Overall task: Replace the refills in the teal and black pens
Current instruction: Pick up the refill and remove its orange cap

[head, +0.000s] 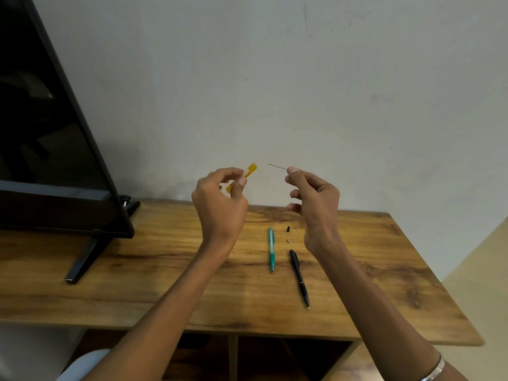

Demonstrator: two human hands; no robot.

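A thin, dark, needle-like refill (pixel 277 166) was held above the tabletop, pinched at one end between the thumb and forefinger of the right hand (pixel 312 198), its free end pointing left and slightly up toward the left hand (pixel 220 200). A small, flat yellow plastic refill case (pixel 243 176) was gripped by the curled fingers of the left hand, tilted with its upper end toward the refill; a clear gap was left between the two.

Below, on the brown wood-grain tabletop (pixel 165 270), the slim teal plastic pen (pixel 271 248) and the slim black pen (pixel 299 277) were laid side by side, apart, long axes running roughly away from the person, the black one angled slightly. Both lay nearer to the right hand, almost directly beneath it. A tiny black cap piece (pixel 288 229) and a small pale bit (pixel 288 240) were seen just beyond the black pen.

The refill was judged ready for insertion, so it would have to be turned to line up with a pen's axis.

A black flat-screen monitor (pixel 55 133) was stood at the left.
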